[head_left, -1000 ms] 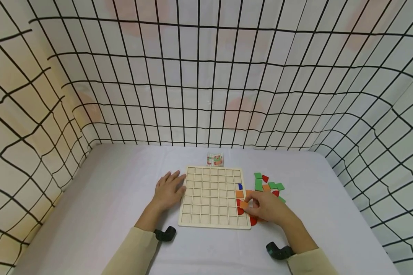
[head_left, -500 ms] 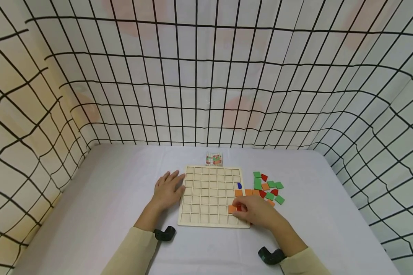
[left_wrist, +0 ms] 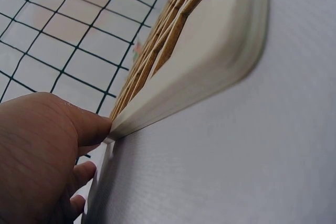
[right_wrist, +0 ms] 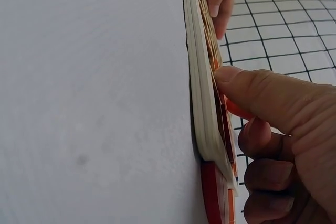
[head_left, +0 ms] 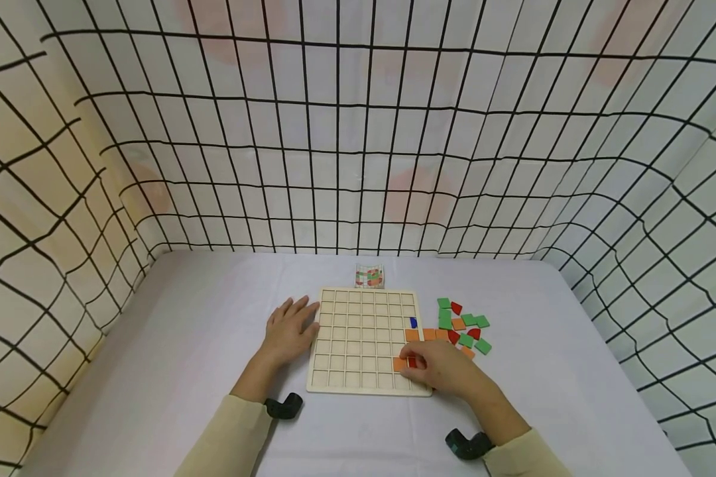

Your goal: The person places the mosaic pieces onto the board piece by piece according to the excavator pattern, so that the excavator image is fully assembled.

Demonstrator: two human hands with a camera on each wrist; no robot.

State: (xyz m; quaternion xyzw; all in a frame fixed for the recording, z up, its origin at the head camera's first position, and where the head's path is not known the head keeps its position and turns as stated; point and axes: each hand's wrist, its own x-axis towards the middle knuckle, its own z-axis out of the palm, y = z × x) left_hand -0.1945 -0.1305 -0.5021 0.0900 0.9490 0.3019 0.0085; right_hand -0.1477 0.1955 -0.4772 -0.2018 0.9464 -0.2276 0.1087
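Note:
A pale wooden grid board [head_left: 358, 387] lies flat on the white table. My left hand [head_left: 288, 332] rests beside its left edge, fingers spread and relaxed. The left wrist view shows the thumb [left_wrist: 94, 127] touching the board's rim. Over the lower right of the board, my right hand [head_left: 444, 366] pinches an orange square tile [head_left: 399, 364] at a cell beside the rightmost column. A red piece [head_left: 412, 363] shows between its fingers. Farther up that column are another orange tile [head_left: 412, 335] and a blue piece [head_left: 414, 322]. The right hand covers part of the board's right edge.
Several loose green tiles [head_left: 445, 319], red pieces [head_left: 474, 334] and orange tiles [head_left: 458, 324] lie right of the board. Behind it stands a small patterned card [head_left: 369, 276]. Black wire mesh [head_left: 358, 152] surrounds the table's back and sides.
My right hand has moved left with the orange tile, from above the red pieces in the right column to the cell beside them. The left hand stays at the board's edge.

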